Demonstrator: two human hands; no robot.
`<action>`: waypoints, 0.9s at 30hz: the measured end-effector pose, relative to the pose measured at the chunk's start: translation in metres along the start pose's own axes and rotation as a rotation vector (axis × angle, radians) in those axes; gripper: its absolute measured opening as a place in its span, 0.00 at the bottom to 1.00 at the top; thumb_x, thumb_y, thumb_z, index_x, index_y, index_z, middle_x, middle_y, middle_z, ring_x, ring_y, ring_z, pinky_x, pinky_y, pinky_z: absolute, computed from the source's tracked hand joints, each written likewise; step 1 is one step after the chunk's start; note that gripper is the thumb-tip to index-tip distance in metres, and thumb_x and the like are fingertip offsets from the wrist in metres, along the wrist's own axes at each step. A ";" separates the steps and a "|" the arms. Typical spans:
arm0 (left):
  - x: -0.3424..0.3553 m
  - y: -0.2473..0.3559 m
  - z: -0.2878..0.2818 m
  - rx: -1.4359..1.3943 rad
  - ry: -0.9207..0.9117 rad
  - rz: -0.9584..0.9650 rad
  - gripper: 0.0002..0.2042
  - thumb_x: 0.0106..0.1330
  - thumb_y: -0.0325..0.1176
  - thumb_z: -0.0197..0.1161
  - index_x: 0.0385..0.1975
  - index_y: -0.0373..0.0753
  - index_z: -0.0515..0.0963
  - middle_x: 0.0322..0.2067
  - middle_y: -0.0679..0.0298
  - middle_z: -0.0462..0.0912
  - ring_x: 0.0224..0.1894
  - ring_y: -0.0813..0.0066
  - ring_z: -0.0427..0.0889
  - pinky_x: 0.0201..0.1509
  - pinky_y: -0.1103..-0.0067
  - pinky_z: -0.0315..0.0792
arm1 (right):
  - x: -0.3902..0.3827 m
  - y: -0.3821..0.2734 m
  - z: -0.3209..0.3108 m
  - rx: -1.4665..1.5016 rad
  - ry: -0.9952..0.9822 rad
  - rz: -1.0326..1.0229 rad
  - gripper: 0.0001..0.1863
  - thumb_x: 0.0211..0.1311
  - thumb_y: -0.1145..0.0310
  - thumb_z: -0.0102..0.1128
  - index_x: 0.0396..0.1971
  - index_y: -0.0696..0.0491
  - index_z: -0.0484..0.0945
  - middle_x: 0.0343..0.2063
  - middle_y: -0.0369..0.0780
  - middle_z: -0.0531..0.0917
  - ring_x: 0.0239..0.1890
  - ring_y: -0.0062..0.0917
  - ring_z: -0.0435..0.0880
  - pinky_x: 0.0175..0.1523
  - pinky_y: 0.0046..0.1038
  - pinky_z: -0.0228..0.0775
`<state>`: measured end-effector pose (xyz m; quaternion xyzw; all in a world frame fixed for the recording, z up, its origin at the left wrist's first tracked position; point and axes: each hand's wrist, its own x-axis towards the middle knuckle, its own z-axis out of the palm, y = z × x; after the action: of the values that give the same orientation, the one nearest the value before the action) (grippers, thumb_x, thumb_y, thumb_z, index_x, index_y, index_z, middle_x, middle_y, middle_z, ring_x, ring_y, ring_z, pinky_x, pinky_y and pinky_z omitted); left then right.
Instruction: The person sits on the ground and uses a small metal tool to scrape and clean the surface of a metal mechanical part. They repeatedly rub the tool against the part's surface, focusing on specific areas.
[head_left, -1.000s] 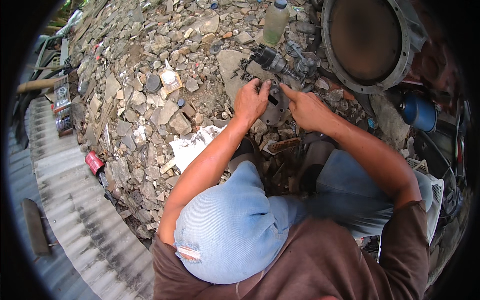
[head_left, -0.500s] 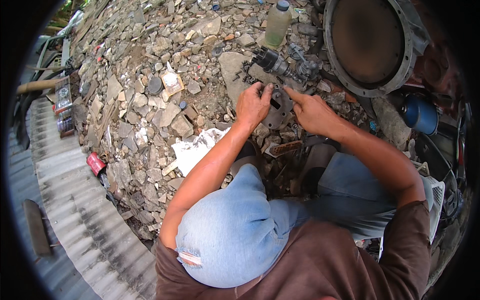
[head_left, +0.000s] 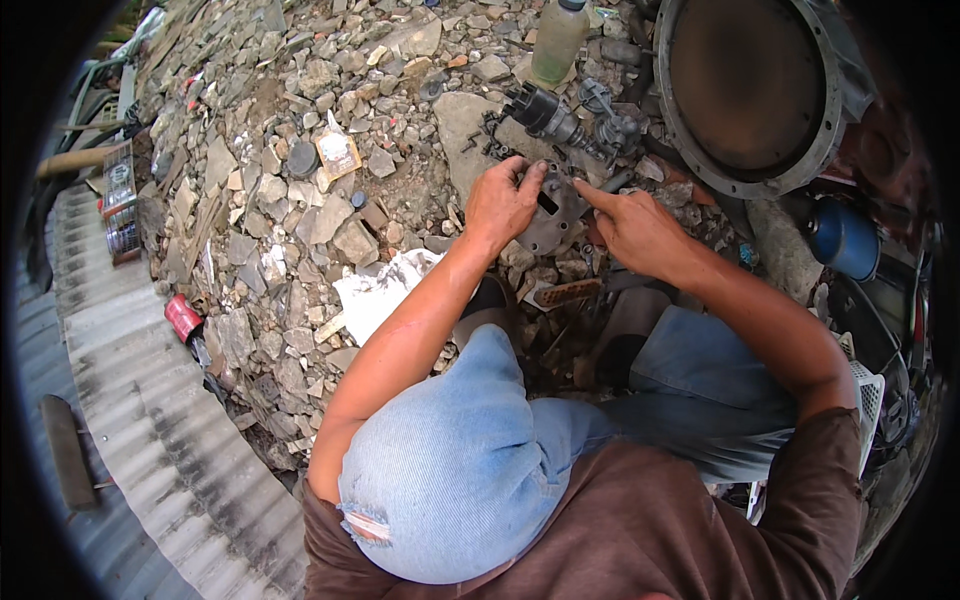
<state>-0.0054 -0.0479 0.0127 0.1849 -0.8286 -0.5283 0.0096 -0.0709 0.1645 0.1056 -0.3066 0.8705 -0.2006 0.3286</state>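
Note:
Between my hands is a grey, rounded metal plate [head_left: 565, 222] with a dark slot and several small holes. My left hand [head_left: 502, 207] grips its left side, thumb on the upper edge. My right hand [head_left: 645, 232] is at the plate's right side with the index finger stretched out to its upper right edge; the other fingers are curled and partly hidden. Just beyond lies a black-capped metal engine part [head_left: 545, 112], like an ignition distributor, on a flat stone [head_left: 462, 135] with small dark fasteners [head_left: 492, 135]. A grey metal fitting [head_left: 612, 125] sits beside it.
A cloudy bottle [head_left: 558, 45] stands beyond the parts. A large round metal housing [head_left: 832, 130] and a blue canister [head_left: 845, 238] are at right. White cloth [head_left: 375, 300], a red can [head_left: 182, 318] and corrugated sheeting [head_left: 150, 400] lie left. Loose rubble surrounds my feet.
The view has shifted slightly. My left hand stays on the metal plate; the right index fingertip has drawn a little away from the plate's top, to the right.

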 end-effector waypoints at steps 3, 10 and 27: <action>0.001 -0.003 0.000 -0.010 0.009 0.007 0.22 0.74 0.51 0.64 0.42 0.34 0.87 0.27 0.46 0.86 0.34 0.44 0.87 0.41 0.59 0.77 | 0.008 0.002 0.000 -0.043 0.006 -0.024 0.29 0.72 0.70 0.51 0.73 0.53 0.72 0.37 0.61 0.87 0.42 0.61 0.86 0.51 0.54 0.78; 0.001 -0.005 0.000 0.026 -0.025 0.009 0.22 0.75 0.50 0.64 0.47 0.35 0.88 0.30 0.48 0.89 0.36 0.52 0.89 0.42 0.64 0.79 | 0.007 0.000 -0.007 -0.054 -0.024 -0.014 0.30 0.71 0.71 0.50 0.73 0.54 0.73 0.38 0.62 0.87 0.43 0.60 0.86 0.52 0.54 0.78; 0.002 -0.003 -0.001 0.017 -0.010 0.019 0.21 0.75 0.51 0.64 0.46 0.38 0.90 0.27 0.46 0.88 0.33 0.47 0.89 0.40 0.63 0.79 | 0.008 -0.009 -0.006 -0.086 -0.061 0.038 0.31 0.70 0.71 0.50 0.74 0.52 0.72 0.40 0.61 0.87 0.45 0.61 0.86 0.54 0.54 0.77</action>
<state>-0.0064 -0.0502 0.0099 0.1743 -0.8348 -0.5221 0.0089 -0.0766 0.1534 0.1112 -0.3100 0.8734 -0.1474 0.3454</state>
